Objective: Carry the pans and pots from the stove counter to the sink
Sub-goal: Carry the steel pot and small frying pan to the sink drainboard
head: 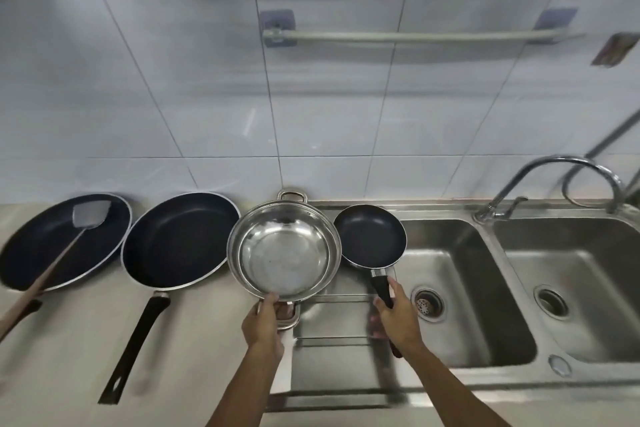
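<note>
A shiny steel pot [284,248] with two loop handles is at the counter's middle, and my left hand [265,321] grips its near handle. Right of it is a small dark frying pan [370,236] over the steel drainboard; my right hand [398,317] is closed around its black handle. A large dark frying pan [180,239] with a long black handle lies left of the pot. At the far left another dark pan [65,241] holds a metal spatula [90,215] with a wooden handle. The double sink's left basin [460,288] lies just right of the small pan.
The sink's right basin [575,291] and a curved tap [568,163] stand at the right. A ribbed drainboard [339,357] lies under my arms. A towel rail [415,35] hangs on the tiled wall behind. The beige counter [62,357] stretches left.
</note>
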A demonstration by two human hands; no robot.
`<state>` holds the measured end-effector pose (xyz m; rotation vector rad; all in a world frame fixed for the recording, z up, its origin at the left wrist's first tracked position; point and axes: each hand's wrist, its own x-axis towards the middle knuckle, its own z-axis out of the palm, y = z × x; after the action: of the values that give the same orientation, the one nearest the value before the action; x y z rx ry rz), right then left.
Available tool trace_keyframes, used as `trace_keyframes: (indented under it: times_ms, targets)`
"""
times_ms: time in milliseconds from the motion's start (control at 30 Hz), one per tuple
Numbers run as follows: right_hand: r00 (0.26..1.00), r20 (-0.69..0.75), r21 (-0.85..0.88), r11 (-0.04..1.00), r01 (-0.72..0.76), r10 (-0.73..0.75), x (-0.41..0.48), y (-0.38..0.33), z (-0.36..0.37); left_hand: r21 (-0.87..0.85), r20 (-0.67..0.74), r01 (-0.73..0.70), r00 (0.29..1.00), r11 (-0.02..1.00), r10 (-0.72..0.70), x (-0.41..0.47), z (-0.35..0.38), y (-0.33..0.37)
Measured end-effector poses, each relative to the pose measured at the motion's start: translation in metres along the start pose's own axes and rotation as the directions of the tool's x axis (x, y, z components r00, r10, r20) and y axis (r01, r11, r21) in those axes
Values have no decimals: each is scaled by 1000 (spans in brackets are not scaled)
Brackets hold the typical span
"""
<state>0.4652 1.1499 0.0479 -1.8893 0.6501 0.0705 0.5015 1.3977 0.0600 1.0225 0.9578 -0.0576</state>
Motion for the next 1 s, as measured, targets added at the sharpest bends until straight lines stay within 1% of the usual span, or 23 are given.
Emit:
trace_keyframes:
  times_ms: [167, 467, 633, 1000]
  targets:
    - [998, 36, 111, 993, -50, 46, 1, -4, -1, -48, 59, 24, 998, 999, -21, 5, 7, 4]
    - [999, 41, 110, 993, -39, 35, 10, -13, 6, -145, 66, 34, 998, 989, -25, 10, 9, 2]
    - [997, 69, 60, 998, -30, 26, 18, -22, 6, -172, 65, 38, 998, 984, -27, 8, 10, 2]
    - [996, 85, 63, 997, -44, 39, 22, -24, 3, -158, 41, 42, 998, 987, -36, 7, 14, 4]
